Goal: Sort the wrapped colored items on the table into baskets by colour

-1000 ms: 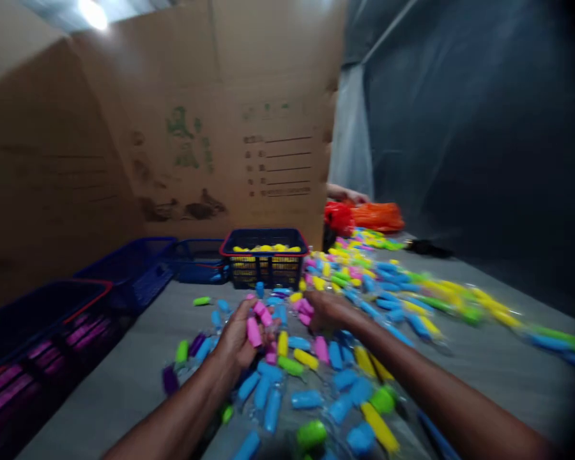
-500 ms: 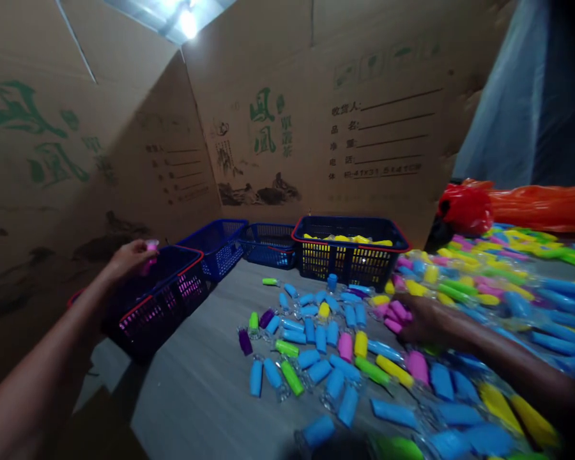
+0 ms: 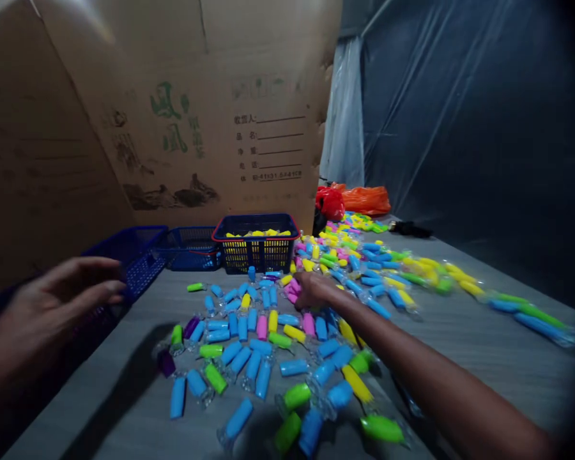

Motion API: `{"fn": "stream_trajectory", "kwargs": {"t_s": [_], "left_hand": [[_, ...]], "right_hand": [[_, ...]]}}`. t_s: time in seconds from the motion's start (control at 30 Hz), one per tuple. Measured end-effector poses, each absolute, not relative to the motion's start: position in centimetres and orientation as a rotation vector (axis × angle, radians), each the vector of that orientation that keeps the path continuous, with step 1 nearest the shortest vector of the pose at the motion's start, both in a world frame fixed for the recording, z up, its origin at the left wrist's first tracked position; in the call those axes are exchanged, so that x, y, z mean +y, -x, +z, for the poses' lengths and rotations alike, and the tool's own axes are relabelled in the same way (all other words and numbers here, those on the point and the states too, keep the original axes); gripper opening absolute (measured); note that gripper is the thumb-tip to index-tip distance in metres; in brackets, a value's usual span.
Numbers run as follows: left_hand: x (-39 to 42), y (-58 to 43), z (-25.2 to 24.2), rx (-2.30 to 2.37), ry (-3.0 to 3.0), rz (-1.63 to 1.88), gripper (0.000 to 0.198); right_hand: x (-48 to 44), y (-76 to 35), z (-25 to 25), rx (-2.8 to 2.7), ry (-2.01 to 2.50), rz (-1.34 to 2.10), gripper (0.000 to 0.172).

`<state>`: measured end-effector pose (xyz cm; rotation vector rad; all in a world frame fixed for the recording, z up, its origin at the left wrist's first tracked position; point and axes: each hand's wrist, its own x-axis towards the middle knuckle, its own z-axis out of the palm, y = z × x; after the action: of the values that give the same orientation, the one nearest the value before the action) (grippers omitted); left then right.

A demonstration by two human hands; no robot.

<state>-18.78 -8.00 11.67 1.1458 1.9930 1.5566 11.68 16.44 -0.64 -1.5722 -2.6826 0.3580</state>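
My left hand (image 3: 71,303) is at the left, slightly blurred, with fingers stretched out and nothing visible in it. It hovers before a blue basket (image 3: 146,275). Among the scattered goods at centre right, my right hand (image 3: 311,291) is closed around several pink rolls (image 3: 293,291) in clear wrappers. Nearby lie more small wrapped rolls, including blue ones (image 3: 239,360), green ones (image 3: 215,378), yellow ones (image 3: 294,333) and a purple one (image 3: 165,363). Just beyond my right hand stands a dark blue basket with red trim (image 3: 256,255) that contains yellow pieces (image 3: 261,234).
Another blue basket (image 3: 194,249) stands between the other two. Behind them rises a cardboard wall (image 3: 278,76) with printed characters. A long heap of coloured wrapped pieces (image 3: 374,265) extends to the right. Red (image 3: 330,203) and orange plastic bags (image 3: 367,199) lie at the back.
The view has swung to the right. My left hand, earlier holding a pink roll over the left basket, is now empty and away from it. My right hand still grips pink rolls.
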Motion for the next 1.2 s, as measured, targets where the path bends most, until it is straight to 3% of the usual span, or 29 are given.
{"fn": "stream_trajectory", "kwargs": {"t_s": [0.17,0.27,0.47,0.67,0.83,1.07,1.2], "left_hand": [[-2.6,5.1,6.0,1.329,-0.744,1.403,0.022],[1.2,1.5,2.6,1.272,-0.735,1.330,0.006],[8.7,0.7,0.5,1.415,-1.252,1.305,0.026],[13.1,-0.4,-1.6,1.532,-1.395,1.267,0.030],[13.6,-0.4,-1.8,1.571,-1.307,1.318,0.028],[9.8,3.2,1.7,1.450,-0.905,1.398,0.008],[6.4,3.4,2.0,1.261,-0.633,1.379,0.017]], "right_hand": [[16.3,-12.8,0.0,-2.572,1.464,0.399,0.030],[16.7,-13.6,0.1,-2.512,1.420,0.419,0.025],[17.3,-15.5,-0.3,-2.323,1.439,0.456,0.023],[16.7,-15.9,-0.1,-2.276,1.414,0.447,0.020],[16.4,-15.5,0.4,-2.329,1.443,0.435,0.025],[16.2,-12.8,0.4,-2.417,1.575,0.356,0.033],[16.2,-10.7,0.3,-2.482,1.621,0.310,0.041]]}}
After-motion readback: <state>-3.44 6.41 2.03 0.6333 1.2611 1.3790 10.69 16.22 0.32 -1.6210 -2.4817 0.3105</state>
